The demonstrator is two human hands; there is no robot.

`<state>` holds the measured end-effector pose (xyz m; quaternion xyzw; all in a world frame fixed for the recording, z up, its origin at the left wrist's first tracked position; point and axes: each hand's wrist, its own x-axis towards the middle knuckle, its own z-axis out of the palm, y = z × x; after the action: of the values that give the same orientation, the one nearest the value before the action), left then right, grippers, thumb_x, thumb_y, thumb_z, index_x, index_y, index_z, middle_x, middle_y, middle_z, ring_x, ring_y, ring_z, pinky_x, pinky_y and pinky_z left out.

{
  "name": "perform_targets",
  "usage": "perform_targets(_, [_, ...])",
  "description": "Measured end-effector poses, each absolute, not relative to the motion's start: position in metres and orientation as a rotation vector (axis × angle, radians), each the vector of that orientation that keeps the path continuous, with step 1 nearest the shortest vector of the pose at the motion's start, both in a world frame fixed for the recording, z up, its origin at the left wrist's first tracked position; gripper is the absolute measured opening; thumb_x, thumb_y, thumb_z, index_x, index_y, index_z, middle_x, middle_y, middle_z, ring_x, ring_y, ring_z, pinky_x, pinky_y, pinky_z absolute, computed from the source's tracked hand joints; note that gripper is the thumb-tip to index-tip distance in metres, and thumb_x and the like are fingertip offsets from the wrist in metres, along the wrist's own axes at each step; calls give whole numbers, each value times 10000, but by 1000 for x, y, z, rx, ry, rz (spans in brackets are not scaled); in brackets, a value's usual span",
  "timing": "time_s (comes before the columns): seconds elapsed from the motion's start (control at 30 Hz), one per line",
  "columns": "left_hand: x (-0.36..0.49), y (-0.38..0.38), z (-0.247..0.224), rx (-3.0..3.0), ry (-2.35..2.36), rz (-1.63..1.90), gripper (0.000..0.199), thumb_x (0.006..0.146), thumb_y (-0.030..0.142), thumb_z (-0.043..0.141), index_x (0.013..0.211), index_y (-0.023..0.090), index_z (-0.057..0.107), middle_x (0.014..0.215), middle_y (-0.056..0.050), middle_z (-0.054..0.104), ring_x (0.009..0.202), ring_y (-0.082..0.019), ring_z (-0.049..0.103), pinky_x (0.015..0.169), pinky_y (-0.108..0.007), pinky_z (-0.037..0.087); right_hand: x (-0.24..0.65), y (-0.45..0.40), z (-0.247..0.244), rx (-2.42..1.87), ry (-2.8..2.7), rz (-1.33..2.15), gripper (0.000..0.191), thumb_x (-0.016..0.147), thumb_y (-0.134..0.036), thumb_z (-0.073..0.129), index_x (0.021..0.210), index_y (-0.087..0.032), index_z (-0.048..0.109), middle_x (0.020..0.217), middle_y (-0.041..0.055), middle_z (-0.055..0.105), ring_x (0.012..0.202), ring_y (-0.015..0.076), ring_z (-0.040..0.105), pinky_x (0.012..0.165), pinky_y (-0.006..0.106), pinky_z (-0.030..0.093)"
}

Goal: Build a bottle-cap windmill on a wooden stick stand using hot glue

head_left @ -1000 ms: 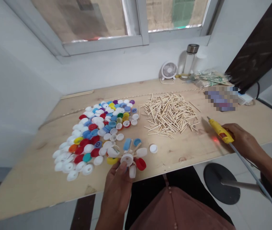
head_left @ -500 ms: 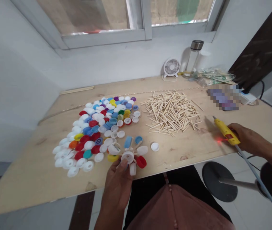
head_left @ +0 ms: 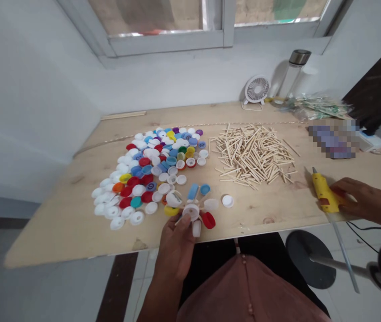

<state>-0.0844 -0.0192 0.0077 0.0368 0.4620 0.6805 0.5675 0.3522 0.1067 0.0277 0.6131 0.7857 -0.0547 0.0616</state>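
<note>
Left hand (head_left: pixel 179 243) pinches a wheel of caps (head_left: pixel 191 212), right hand (head_left: pixel 365 201) grips a glue gun (head_left: pixel 325 193)

At left, a spread of bottle caps (head_left: pixel 146 180), round and shallow plastic in white, blue, red and yellow, covers part of the pale, knotty wooden table (head_left: pixel 59 219). Near the front edge, just beside them, the left hand is nearly closed, thumb on the wheel's white round hub, fingers curled beneath. Thin wooden spokes fan out to a blue block and blue, red and white caps. A loose white cap (head_left: pixel 227 201) lies just right of the wheel. Beyond it, short, slim wooden sticks (head_left: pixel 256 154) form a criss-cross pile. At far right, the right hand's fingers curl around the handle of the yellow plastic gun; a smooth, translucent glue rod (head_left: pixel 345 255) juts from its rear past the table edge. Whether the gun touches the wood, I cannot tell
</note>
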Motion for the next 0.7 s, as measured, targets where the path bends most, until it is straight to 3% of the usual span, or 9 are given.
perform_targets(0.07, [-85, -19, 7, 89, 1080, 1596, 345, 534, 269, 873, 811, 147, 707, 807, -43, 724, 744, -147, 661, 660, -209, 521, 361, 104, 30, 1771, 2438, -206, 314, 693, -398, 553, 970, -265, 619, 1065, 111, 675, 923, 276, 661, 779, 387, 540])
perform_targets(0.17, [-85, -19, 7, 73, 1102, 1608, 359, 531, 266, 875, 829, 157, 708, 793, -29, 720, 748, -141, 662, 701, -215, 521, 350, 92, 43, 1737, 2621, 78, 424, 762, -439, 503, 1138, -257, 575, 1176, 157, 629, 1027, 313, 616, 836, 463, 502])
perform_targets(0.27, [-83, -18, 8, 78, 1132, 1602, 377, 515, 266, 881, 828, 153, 706, 806, -29, 722, 742, -140, 663, 720, -226, 521, 295, 73, 57, 1730, 2852, 207, 389, 844, -432, 480, 1187, -263, 549, 1189, 124, 623, 1009, 281, 625, 828, 418, 516])
perform_targets(0.37, [-81, -17, 8, 92, 1162, 1587, 382, 508, 276, 883, 814, 147, 695, 802, -31, 722, 744, -143, 664, 723, -236, 520, 218, 57, 52, 1566, 3109, -172, 252, 905, -314, 470, 1136, -261, 555, 1146, 74, 649, 1033, 225, 627, 832, 357, 532])
perform_targets(0.47, [-81, -17, 8, 93, 1187, 1580, 381, 496, 278, 885, 791, 148, 683, 775, -18, 716, 734, -135, 656, 717, -236, 514, 156, 50, 33, 1224, 3225, -399, 249, 929, -229, 442, 1126, -228, 594, 1160, 88, 645, 1144, 230, 575, 891, 367, 521])
perform_targets(0.6, [-83, -19, 6, 117, 1198, 1553, 402, 485, 286, 886, 798, 141, 680, 795, -17, 718, 745, -126, 644, 740, -234, 503, 118, 53, 9, 1220, 3281, -332, 259, 942, -206, 445, 1147, -186, 601, 1227, 141, 603, 1137, 248, 567, 908, 407, 508])
perform_targets(0.7, [-84, -19, 4, 135, 1188, 1544, 387, 485, 284, 885, 777, 144, 674, 789, -10, 717, 734, -121, 642, 745, -234, 498, 109, 57, 0, 1209, 3292, -278, 244, 940, -203, 461, 1128, -194, 615, 1156, 134, 630, 1078, 251, 582, 873, 421, 507])
